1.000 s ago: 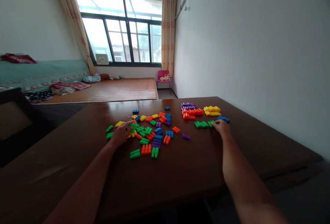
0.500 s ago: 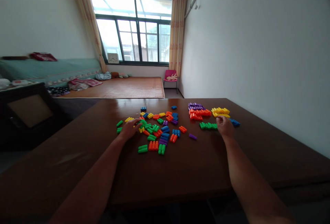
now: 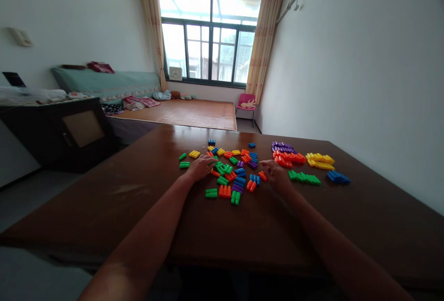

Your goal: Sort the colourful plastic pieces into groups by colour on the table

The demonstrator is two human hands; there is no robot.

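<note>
My left hand (image 3: 201, 168) rests at the left side of a loose pile of small coloured plastic building pieces. Its fingers are apart and reach over the green pieces (image 3: 222, 168); no piece shows in its grasp. Over the pile's right edge is my right hand (image 3: 276, 175), fingers apart and pointing left, near an orange piece (image 3: 262, 176). Part of the table under that hand is hidden. To its right lie sorted groups: a green row (image 3: 304, 177), orange pieces (image 3: 288, 158), purple pieces (image 3: 283, 147), yellow pieces (image 3: 320, 160) and blue pieces (image 3: 339, 177).
All the pieces lie on a dark brown, glossy table (image 3: 132, 190). Behind it are a bed with a woven mat (image 3: 201, 112) and a pink chair (image 3: 245, 101). A dark cabinet (image 3: 83, 125) stands at the left, and a white wall rises on the right.
My right hand has moved left from the green row to the pile's right edge, its fingers opening. My left hand stays at the pile. The view has turned left.
</note>
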